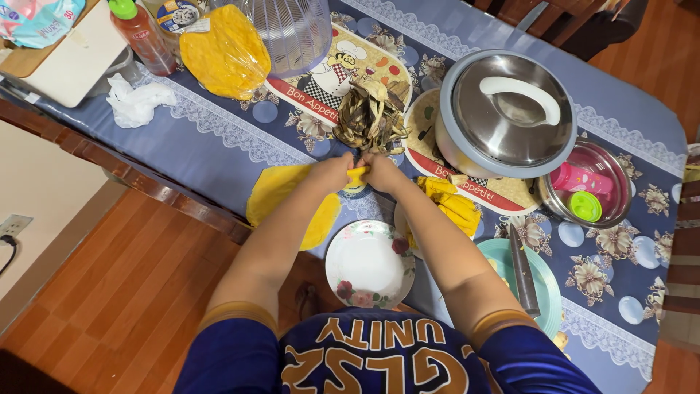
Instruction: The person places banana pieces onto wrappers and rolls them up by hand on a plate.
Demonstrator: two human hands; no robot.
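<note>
My left hand [332, 174] and my right hand [380, 173] meet over the table, both closed on one small yellow piece of peeled plantain [356, 174]. Just beyond them lies a heap of brown-grey peels [372, 113]. A white floral plate [368, 264] sits under my forearms at the near table edge. A flattened yellow round of dough-like mash [286, 201] lies under my left wrist. More yellow peeled pieces [453, 204] rest beside my right forearm.
A lidded steel pot [508, 113] stands at right, beside a steel bowl [590, 182] holding pink and green items. A knife [522, 268] lies on a teal plate [547, 288]. A yellow bag [224, 51], a clear dome cover [292, 29] and a bottle [142, 36] stand at the back.
</note>
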